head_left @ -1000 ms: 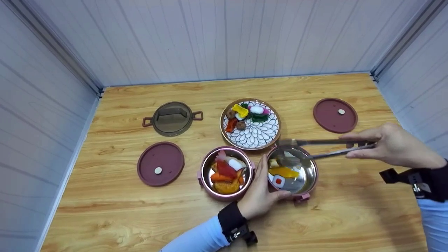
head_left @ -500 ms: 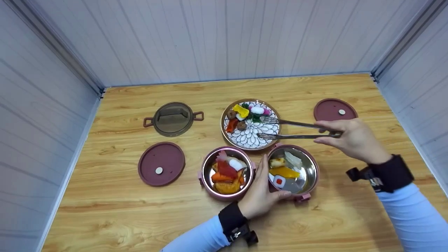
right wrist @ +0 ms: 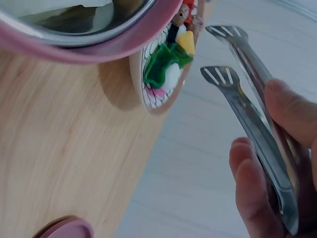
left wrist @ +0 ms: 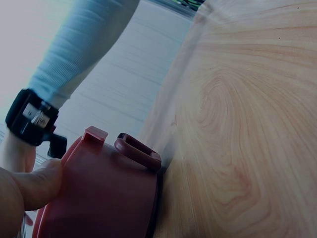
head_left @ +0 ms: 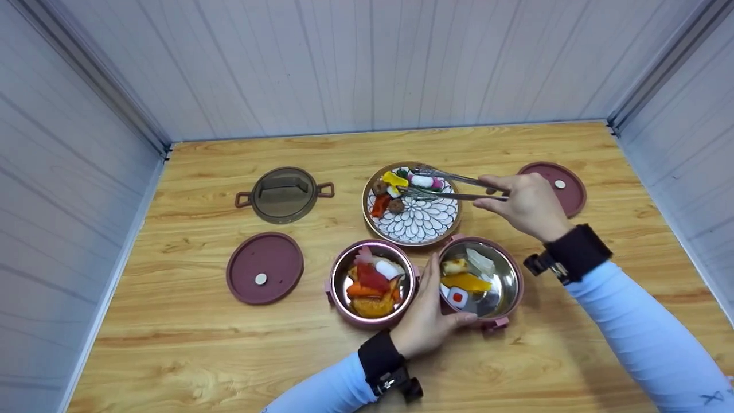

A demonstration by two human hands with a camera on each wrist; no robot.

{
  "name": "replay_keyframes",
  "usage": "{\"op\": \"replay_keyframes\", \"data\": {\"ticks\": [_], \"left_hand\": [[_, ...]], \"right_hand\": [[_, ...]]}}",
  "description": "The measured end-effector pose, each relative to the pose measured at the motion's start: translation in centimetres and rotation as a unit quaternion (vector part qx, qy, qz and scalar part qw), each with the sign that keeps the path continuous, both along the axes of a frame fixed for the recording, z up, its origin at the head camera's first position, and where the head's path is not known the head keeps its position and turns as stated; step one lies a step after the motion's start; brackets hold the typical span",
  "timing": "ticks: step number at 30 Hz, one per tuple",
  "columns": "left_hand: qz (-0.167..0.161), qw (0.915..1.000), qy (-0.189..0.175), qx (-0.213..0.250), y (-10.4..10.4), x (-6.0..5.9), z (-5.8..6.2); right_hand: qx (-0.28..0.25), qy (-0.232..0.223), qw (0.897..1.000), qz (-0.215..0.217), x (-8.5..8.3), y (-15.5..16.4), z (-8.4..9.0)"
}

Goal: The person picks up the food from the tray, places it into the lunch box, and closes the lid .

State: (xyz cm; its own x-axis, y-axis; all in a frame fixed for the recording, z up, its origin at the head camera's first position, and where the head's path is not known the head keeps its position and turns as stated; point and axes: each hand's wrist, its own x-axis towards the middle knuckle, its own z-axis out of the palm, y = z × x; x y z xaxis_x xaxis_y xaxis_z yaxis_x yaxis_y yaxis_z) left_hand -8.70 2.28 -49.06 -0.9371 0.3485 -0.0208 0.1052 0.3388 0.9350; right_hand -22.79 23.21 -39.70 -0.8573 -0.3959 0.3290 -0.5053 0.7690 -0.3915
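Wooden tabletop, light honey tone, bold wavy grain, darker knots and streaks toward near edge. Enclosed on three sides by pale grey-white panel walls: back wall with narrow vertical seams, left wall and right wall with seams slanting toward corners. Grey metal corner strips at both rear joins, running down to table level. Thin dark gap along foot of back wall. Even, diffuse light from above; soft faint shadows, mild sheen on wood. No floor or window visible.
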Motion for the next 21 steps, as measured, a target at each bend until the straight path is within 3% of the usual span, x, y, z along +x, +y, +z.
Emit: {"op": "replay_keyframes", "data": {"ticks": [4, 11, 21], "left_hand": [[0.001, 1.0000, -0.008, 0.002, 0.0, 0.0, 0.0], [-0.001, 0.9999, 0.008, -0.009, 0.0, 0.1, 0.1], [0.003, 0.9999, 0.006, -0.008, 0.0, 0.0, 0.0]], "right_hand": [[0.030, -0.026, 0.999, -0.011, -0.5, -1.8, 0.0], [0.109, -0.011, 0.993, -0.032, -0.4, -3.6, 0.1], [0.118, 0.003, 0.993, -0.027, -0.3, -4.0, -0.2]]}}
